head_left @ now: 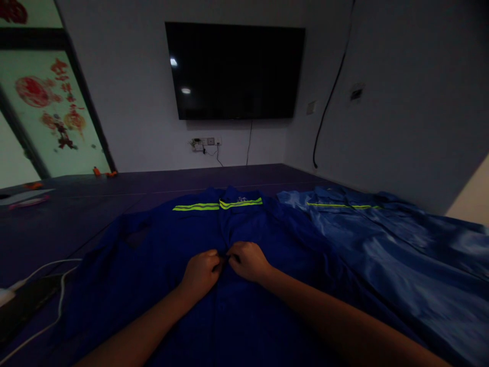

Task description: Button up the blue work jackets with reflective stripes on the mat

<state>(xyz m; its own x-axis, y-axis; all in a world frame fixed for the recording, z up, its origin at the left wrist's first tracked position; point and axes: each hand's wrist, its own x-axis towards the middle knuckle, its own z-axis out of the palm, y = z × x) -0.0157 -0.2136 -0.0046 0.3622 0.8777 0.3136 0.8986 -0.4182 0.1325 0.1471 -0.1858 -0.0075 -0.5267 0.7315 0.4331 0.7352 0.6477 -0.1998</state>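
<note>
Left hand (201, 272) and right hand (248, 261), fingers curled shut, pinch the front edges of the dark blue jacket (160, 255), spread flat in the near middle (a lighter jacket (382, 244) lies right). In this dim light the edges could slip or bunch.

left hand (200, 272) and right hand (248, 261) pinching dark blue jacket (160, 265) placket, lighter blue jacket (401, 244) beside

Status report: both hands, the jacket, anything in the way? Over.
Left hand and right hand pinching centre front of dark blue jacket. Jacket flat, front up. Lighter blue jacket at right, white cable at left.
</note>
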